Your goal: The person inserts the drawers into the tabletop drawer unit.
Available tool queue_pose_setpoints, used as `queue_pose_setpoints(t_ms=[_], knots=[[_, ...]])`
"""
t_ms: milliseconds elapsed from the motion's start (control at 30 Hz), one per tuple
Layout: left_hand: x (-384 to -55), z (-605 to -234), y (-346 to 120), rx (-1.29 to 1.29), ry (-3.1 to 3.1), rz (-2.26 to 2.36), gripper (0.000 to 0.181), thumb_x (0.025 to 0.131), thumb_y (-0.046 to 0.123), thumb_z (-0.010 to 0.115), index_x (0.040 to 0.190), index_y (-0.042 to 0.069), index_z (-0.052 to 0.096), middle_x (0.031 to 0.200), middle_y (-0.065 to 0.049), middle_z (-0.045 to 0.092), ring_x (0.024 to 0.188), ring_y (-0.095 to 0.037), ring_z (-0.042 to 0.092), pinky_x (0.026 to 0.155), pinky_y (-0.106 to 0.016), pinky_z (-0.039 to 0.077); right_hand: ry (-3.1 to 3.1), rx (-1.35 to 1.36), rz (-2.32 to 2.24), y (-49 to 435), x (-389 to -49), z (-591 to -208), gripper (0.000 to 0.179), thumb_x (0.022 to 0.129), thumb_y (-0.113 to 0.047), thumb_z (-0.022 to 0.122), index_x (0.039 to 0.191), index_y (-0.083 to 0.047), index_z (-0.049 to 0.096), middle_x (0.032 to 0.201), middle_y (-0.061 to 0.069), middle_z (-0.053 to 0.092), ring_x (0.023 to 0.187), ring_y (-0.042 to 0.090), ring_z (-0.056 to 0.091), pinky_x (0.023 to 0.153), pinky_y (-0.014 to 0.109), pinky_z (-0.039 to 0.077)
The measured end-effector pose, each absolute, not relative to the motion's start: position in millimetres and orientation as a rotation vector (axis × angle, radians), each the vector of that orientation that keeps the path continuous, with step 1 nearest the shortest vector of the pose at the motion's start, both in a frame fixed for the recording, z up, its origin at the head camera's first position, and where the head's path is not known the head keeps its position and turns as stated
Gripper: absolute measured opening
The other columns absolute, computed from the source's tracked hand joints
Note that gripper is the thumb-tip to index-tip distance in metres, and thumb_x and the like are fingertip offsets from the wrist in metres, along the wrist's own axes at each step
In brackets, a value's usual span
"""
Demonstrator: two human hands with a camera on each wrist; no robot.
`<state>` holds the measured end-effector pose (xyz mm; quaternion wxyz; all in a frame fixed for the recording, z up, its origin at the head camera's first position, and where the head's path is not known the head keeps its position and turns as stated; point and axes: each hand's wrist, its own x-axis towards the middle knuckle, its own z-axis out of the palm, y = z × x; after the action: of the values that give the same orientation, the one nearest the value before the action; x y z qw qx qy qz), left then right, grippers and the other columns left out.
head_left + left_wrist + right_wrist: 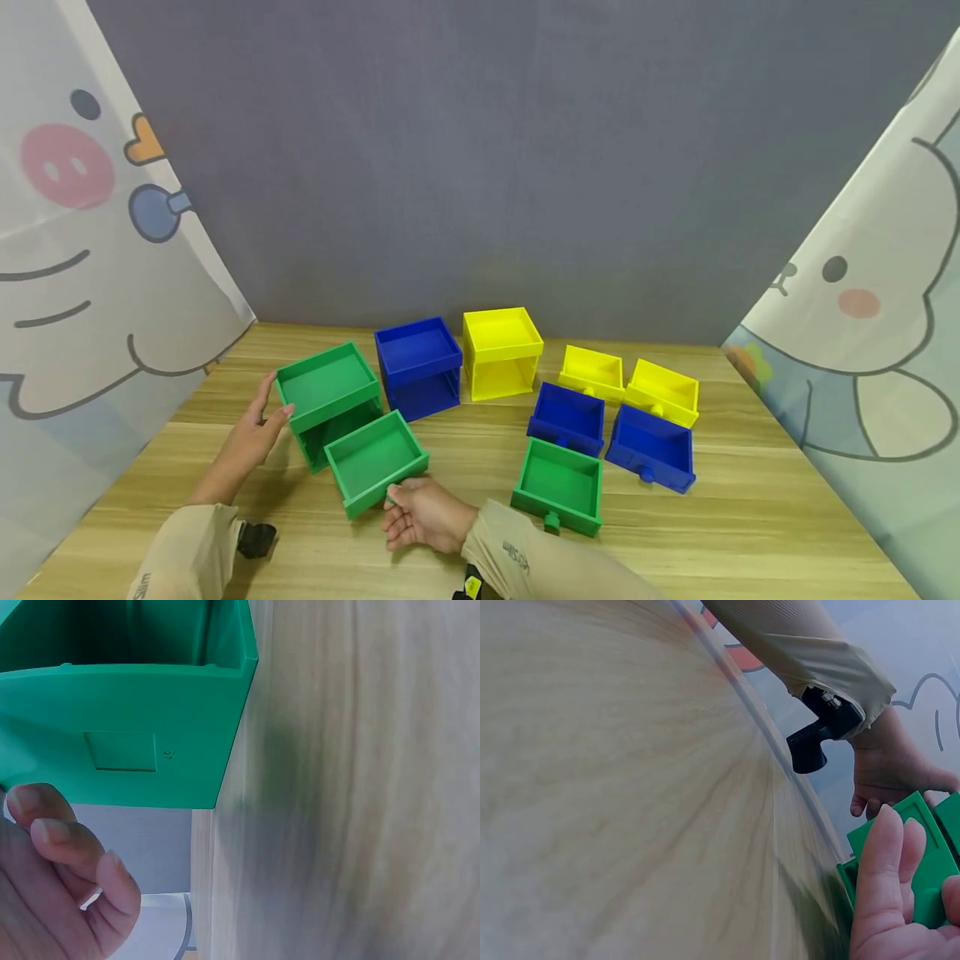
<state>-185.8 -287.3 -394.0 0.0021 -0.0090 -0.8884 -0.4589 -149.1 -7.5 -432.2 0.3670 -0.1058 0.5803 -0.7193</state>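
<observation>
On the left stands a green open-front cabinet [330,387] with a shallow tray-like top. My left hand [251,437] touches its left side, thumb near the upper front edge; the left wrist view shows its fingers [116,889] loosely bent beside the green wall [45,735]. A green drawer [378,462] sits tilted in front of the cabinet opening, its back corner close to the opening. My right hand [431,515] pinches the drawer at its front, thumb on top, the knob hidden by the fingers. In the right wrist view, two fingers [877,877] extend alongside the green front.
A blue cabinet [418,354] and a yellow cabinet [502,337] stand behind, fronts open. To the right lie another green drawer [561,482], two blue drawers [567,417] and two yellow drawers [592,371]. A grey wall [495,167] closes off the back of the wooden table [750,517].
</observation>
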Motion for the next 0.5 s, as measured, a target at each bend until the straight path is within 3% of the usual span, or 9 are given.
queue_pose_setpoints(t_ms=[167,500], knots=[[-186,-395,-288,-0.028,-2.777,-1.451,0.073,0.103,0.038,0.036,0.153,0.018,-0.014,0.145,-0.044,0.012,0.102,-0.048,0.046,0.056,-0.037,0.042,1.496,-0.255,-1.842,-13,-152,-434,0.022,0.104,-0.014,0.035,0.086,-0.01,0.047,0.068,0.001,0.053,0.058,0.008,0.052,0.065,0.026,0.052],[-186,-393,-287,0.004,-2.798,-1.459,0.073,0.103,0.04,0.033,0.152,0.019,-0.017,0.146,-0.043,0.005,0.111,-0.056,0.039,0.058,-0.039,0.044,1.532,-0.211,-1.799,-23,-158,-438,0.024,0.105,-0.015,0.035,0.086,-0.011,0.048,0.069,0.001,0.052,0.058,0.01,0.051,0.079,0.041,0.053]])
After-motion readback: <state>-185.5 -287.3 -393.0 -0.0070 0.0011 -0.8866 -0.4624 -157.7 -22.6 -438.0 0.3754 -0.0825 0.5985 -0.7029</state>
